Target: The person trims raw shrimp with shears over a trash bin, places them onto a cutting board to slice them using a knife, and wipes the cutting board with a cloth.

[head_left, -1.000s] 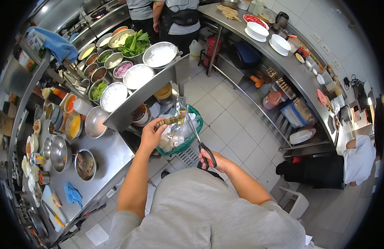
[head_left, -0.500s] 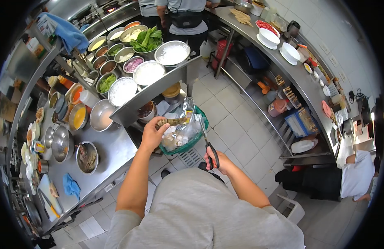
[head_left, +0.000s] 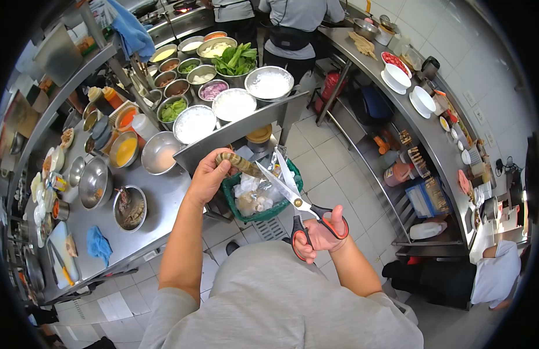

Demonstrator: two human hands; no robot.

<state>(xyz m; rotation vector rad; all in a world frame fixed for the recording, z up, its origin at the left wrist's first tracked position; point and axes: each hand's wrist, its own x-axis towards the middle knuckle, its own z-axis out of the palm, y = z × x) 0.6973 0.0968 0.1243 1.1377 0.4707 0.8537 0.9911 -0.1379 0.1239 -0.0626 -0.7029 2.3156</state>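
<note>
A greenish-brown striped shrimp (head_left: 239, 163) is pinched between the fingers of my left hand (head_left: 209, 176). My right hand (head_left: 323, 234) holds scissors (head_left: 298, 203) by their black and orange handles, with fingers through the loops. The blades are spread, and one tip lies close to the shrimp's far end; whether they touch is unclear. Below both hands stands a bin lined with a green bag (head_left: 259, 215), with plastic and scraps inside. On the steel counter to the left, a metal bowl (head_left: 130, 209) holds dark, shrimp-like pieces.
Metal bowls of white powder (head_left: 234, 104) and leafy greens (head_left: 234, 60) fill the raised counter. A knife (head_left: 63, 269) lies on a white board at the left. Two people stand at the top, another person at the right. A steel table (head_left: 424, 125) curves along the right wall.
The scissors have opened wide and swung toward the shrimp, and my right hand has turned with its fingers spreading. The whole view has shifted, with the counters appearing farther right.
</note>
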